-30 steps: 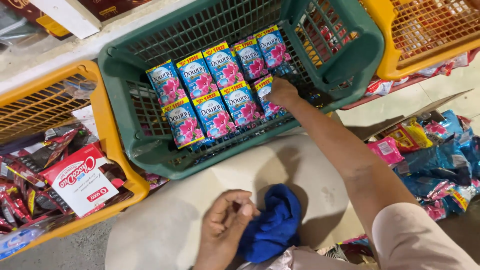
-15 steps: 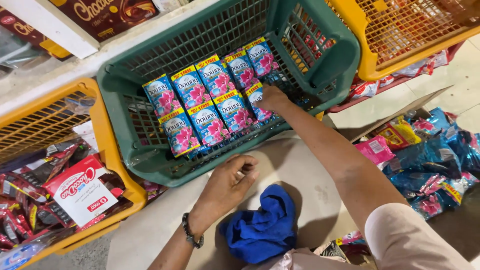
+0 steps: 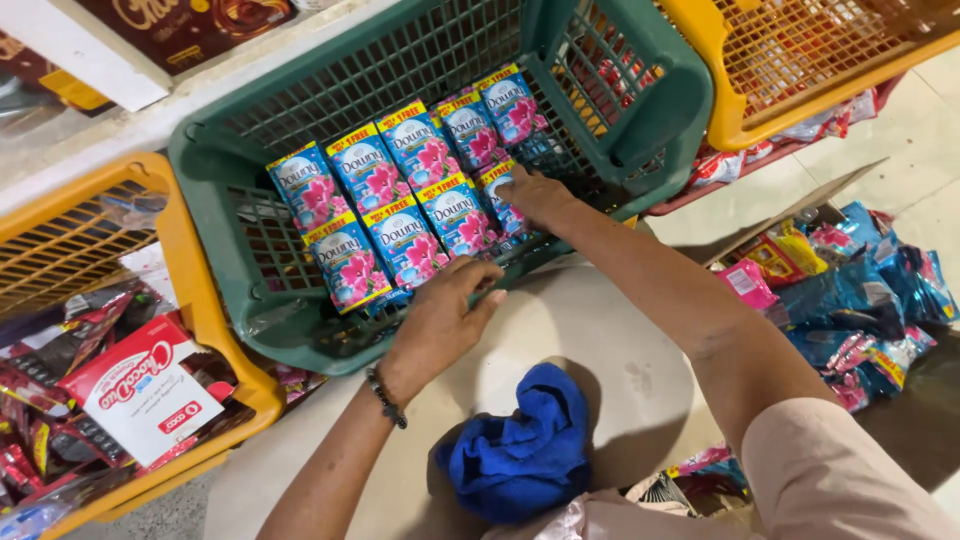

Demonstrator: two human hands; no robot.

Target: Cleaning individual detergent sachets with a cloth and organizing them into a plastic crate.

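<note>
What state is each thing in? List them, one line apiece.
Green basket: upright, partly filled.
Blue sachets: lying flat in two rows.
Left hand: open, fingers on the basket's front rim.
Right hand: flat on the end sachet.
Blue cloth: crumpled.
Yellow basket: full of packets.

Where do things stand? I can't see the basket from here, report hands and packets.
Left hand open on the green basket front rim. Right hand flat on the blue packets, rows lying flat inside. Blue cloth on lap, clear of the hands.

R hand (image 3: 535,195) on blue sachets (image 3: 405,195) in green basket (image 3: 215,185); L hand (image 3: 440,320) at rim, maybe gripping.
</note>
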